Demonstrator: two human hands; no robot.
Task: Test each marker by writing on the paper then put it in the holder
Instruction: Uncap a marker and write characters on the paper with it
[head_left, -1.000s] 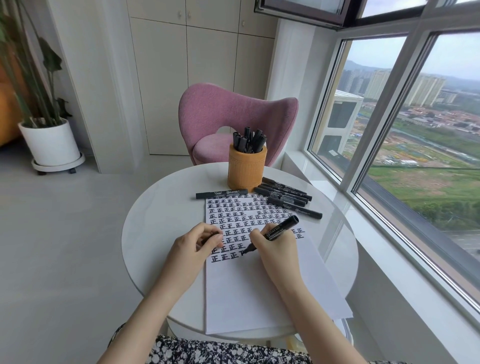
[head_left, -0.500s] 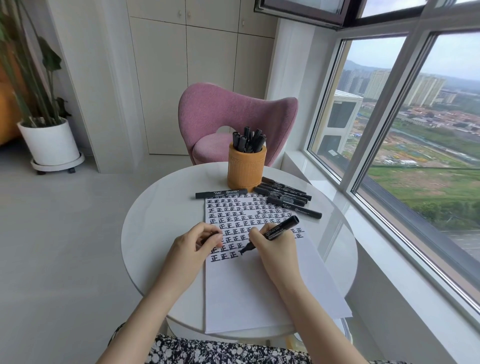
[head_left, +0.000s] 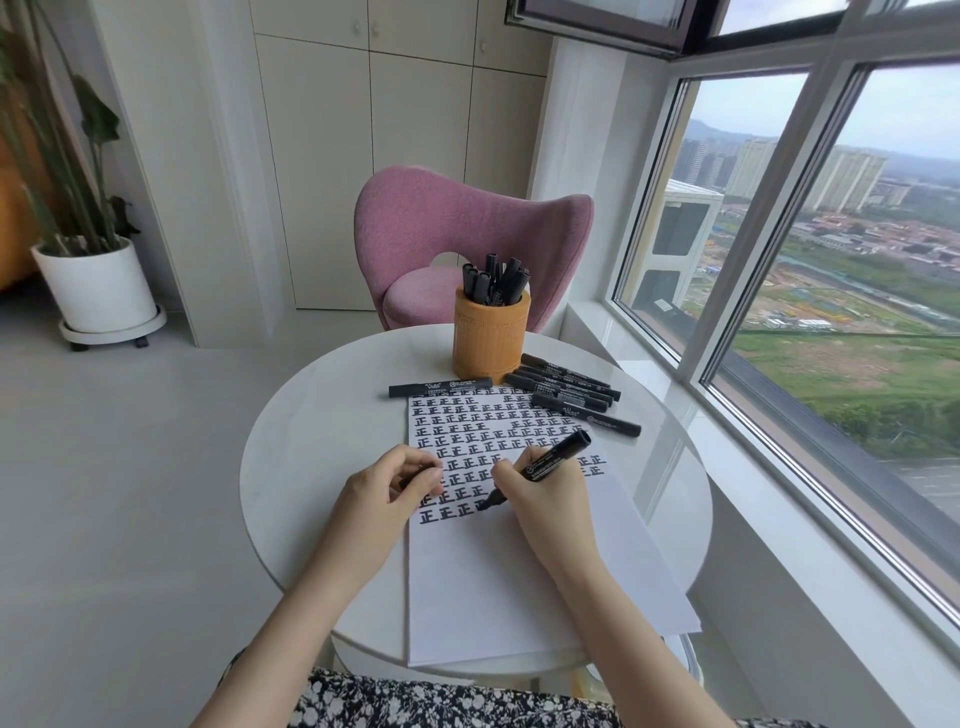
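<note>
Plant (head_left: 62, 156) in a white pot (head_left: 96, 283) far left on the floor, well clear of the desk (head_left: 311, 441).

Left hand (head_left: 392, 488): grip curled closed, knuckles resting on the left edge of the paper (head_left: 498, 582). Something small and dark shows between the fingers; can't tell what it is.

One capped marker (head_left: 440, 387) lies alone on the desk just above the paper's top left corner, roughly level.

Paper sits mid-desk, top half filled with rows of black characters, bottom half blank.

Holder (head_left: 491, 335) is the tan cup behind the paper, upright, with several black markers (head_left: 496, 280) standing in it. Pink chair (head_left: 467, 239) behind it.

Right hand (head_left: 545, 493): grip closed on a black pen (head_left: 545, 467), uncapped, tip down on the paper at the right end of the last written row. Barrel tilts up and to the right.

Loose pile (head_left: 571, 392) of capped markers right of the holder, the nearest ones overlapping the paper's top right corner.

Window (head_left: 831, 260) along the right wall.
</note>
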